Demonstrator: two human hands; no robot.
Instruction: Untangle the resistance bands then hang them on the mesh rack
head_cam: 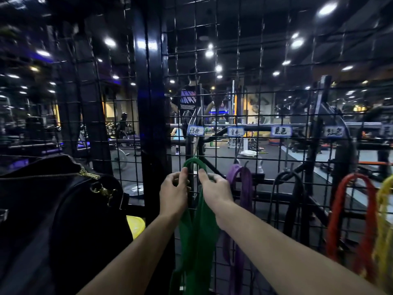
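A green resistance band [196,235] hangs down the black mesh rack [265,103], its top loop arched over a hook below a small label. My left hand [173,193] pinches the loop's left side. My right hand [214,188] grips the loop's right side, fingers curled around it. To the right on the same rack hang a purple band [244,188], a black band [297,199], a red band [331,220] and a yellow band [385,220], each under its own label.
A black bag [53,209] with gold clasps hangs at the left, a yellow object [136,225] below it. A thick black post [151,103] borders the mesh. Behind the mesh lies a gym floor with machines and a person standing.
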